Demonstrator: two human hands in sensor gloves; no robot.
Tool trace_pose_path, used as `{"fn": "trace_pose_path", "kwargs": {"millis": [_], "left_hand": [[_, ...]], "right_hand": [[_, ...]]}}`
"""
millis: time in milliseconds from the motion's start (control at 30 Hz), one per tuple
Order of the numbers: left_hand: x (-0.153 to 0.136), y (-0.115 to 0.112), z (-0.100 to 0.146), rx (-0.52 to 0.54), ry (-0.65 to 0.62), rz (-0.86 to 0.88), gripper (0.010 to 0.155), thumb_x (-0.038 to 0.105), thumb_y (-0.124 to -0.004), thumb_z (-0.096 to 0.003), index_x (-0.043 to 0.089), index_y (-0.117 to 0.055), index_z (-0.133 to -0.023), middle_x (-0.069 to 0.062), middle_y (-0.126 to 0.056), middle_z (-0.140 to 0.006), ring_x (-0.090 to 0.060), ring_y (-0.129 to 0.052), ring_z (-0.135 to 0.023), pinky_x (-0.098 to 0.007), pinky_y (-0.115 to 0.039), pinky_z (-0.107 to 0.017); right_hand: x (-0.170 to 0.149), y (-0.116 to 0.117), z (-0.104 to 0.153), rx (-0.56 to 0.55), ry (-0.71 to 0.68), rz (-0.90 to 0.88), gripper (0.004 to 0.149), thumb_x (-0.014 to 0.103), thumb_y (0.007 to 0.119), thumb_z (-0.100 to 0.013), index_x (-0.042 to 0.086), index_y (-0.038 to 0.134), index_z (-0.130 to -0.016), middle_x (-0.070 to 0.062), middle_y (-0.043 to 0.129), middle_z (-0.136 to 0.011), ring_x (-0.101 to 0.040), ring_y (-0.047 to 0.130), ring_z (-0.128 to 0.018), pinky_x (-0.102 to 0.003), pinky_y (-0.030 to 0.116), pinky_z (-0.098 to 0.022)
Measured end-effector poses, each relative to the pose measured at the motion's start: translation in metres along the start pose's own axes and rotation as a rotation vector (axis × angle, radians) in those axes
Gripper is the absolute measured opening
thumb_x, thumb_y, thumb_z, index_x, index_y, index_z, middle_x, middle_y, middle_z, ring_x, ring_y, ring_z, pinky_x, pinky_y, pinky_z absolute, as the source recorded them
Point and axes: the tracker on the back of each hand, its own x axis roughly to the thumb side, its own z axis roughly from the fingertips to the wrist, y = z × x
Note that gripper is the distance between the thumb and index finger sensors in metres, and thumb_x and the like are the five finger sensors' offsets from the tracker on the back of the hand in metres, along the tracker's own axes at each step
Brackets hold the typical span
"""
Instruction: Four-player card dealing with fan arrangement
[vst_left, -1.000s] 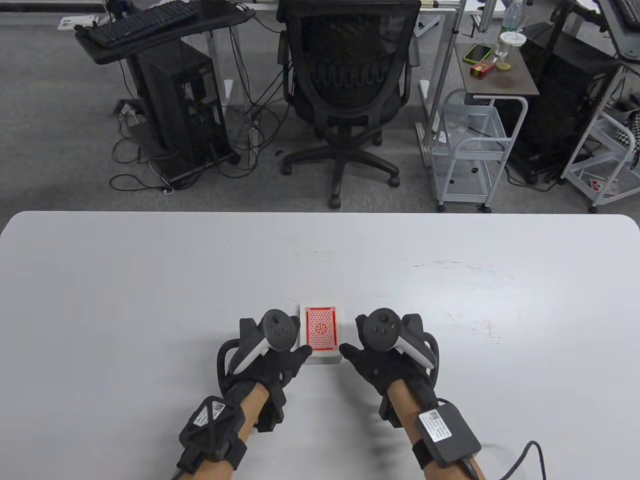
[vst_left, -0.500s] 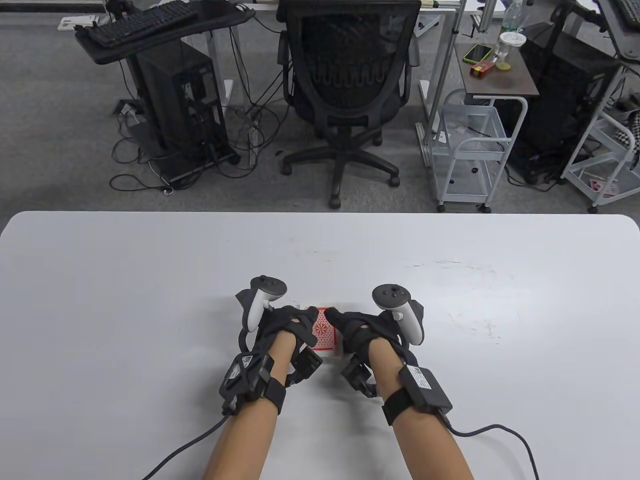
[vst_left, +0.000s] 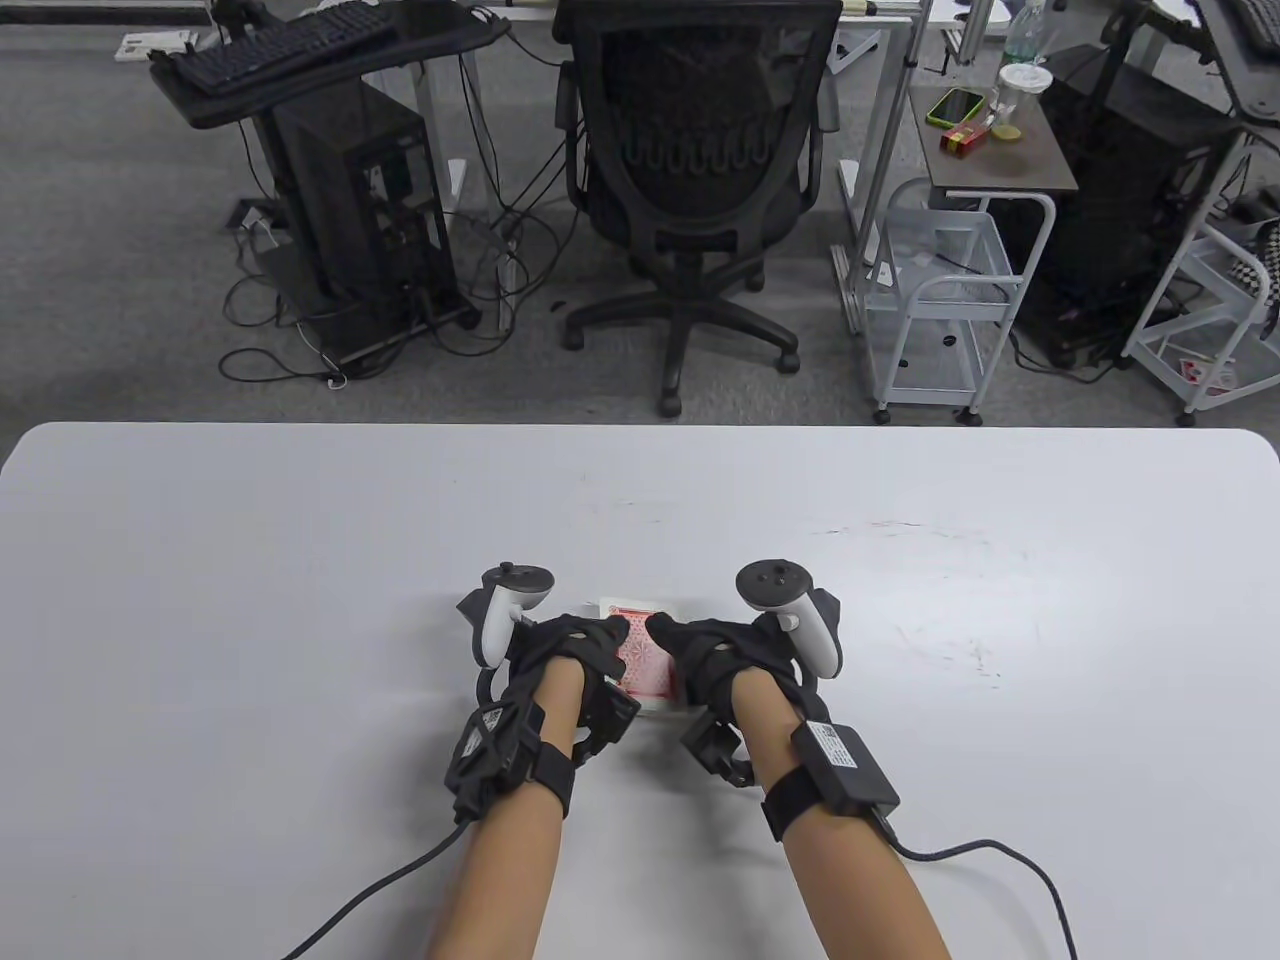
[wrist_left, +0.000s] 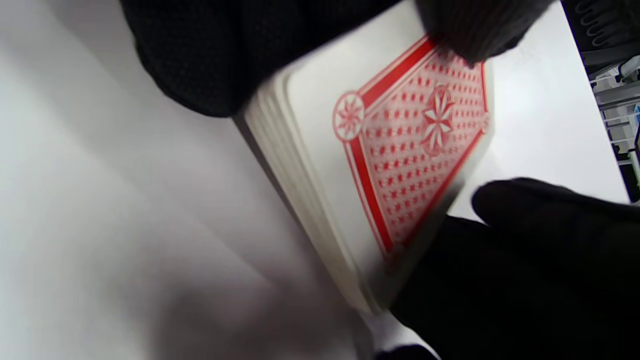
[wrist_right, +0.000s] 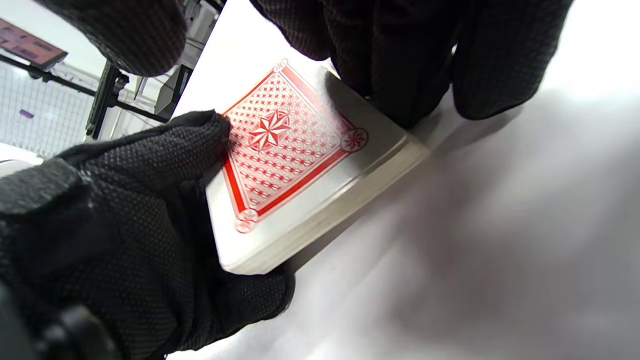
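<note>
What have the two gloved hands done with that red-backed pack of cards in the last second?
Both hands moved forward and closed in over the deck. The left hand and right hand, which lay flat beside it, now grip it from either side, apparently tilting one edge up. The deck stayed in its spot on the table; no cards dealt.

Both hands — left hand (vst_left: 575, 650), right hand (vst_left: 720, 655) — fingers curled inward

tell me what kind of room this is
Probably an office or lab workspace. Beyond the white table stand a black mesh office chair, a computer tower with loose cables under a desk holding a keyboard, and a white wire cart.
</note>
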Motion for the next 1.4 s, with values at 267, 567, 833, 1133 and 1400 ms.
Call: {"fn": "trace_pose_path", "kwargs": {"millis": [267,567,833,1133,1400], "left_hand": [[-0.016,-0.02,-0.008,-0.216,-0.14,0.274,0.054,0.056,-0.062,-0.0617,0.026,-0.047,-0.103,0.003,-0.054,-0.098,-0.027,-0.082,-0.081,-0.046,-0.08,-0.066],[-0.015,-0.025,0.018,-0.243,-0.376,0.351,0.052,0.048,-0.06,-0.0605,0.024,-0.04,-0.102,0.0,-0.047,-0.097,-0.036,-0.079,-0.088,-0.055,-0.081,-0.061],[-0.028,-0.01,0.064,-0.258,-0.563,0.493,0.049,0.048,-0.071,-0.058,0.03,-0.05,-0.099,0.002,-0.053,-0.101,-0.036,-0.088,-0.085,-0.05,-0.089,-0.053],[-0.075,-0.008,0.082,-0.408,-0.669,0.61,0.057,0.048,-0.077,-0.0552,0.027,-0.056,-0.104,-0.001,-0.077,-0.101,-0.034,-0.094,-0.083,-0.049,-0.088,-0.054],[-0.113,-0.013,0.064,-0.438,-0.61,0.767,0.058,0.048,-0.079,-0.0533,0.024,-0.059,-0.102,0.0,-0.081,-0.098,-0.033,-0.097,-0.079,-0.048,-0.09,-0.051]], "right_hand": [[-0.01,0.001,-0.002,0.011,-0.064,-0.006,0.081,0.053,0.062,-0.063,-0.005,0.033,-0.11,-0.034,0.051,-0.101,-0.053,0.076,-0.08,-0.063,0.068,-0.053],[-0.013,-0.003,0.02,-0.043,-0.066,-0.122,0.085,0.053,0.066,-0.062,-0.007,0.028,-0.109,-0.036,0.047,-0.1,-0.045,0.079,-0.077,-0.059,0.071,-0.051],[0.005,-0.003,0.062,-0.137,-0.242,-0.179,0.066,0.036,0.084,-0.055,0.006,0.053,-0.104,-0.013,0.07,-0.09,-0.021,0.09,-0.056,-0.054,0.074,-0.05],[0.007,0.019,0.098,-0.188,-0.363,-0.009,0.056,0.043,0.089,-0.05,0.021,0.072,-0.099,-0.006,0.073,-0.087,-0.019,0.092,-0.055,-0.057,0.071,-0.054],[-0.007,0.041,0.087,-0.153,-0.432,-0.138,0.065,0.036,0.09,-0.05,0.004,0.065,-0.1,-0.003,0.09,-0.073,-0.015,0.106,-0.044,-0.054,0.075,-0.053]]}}
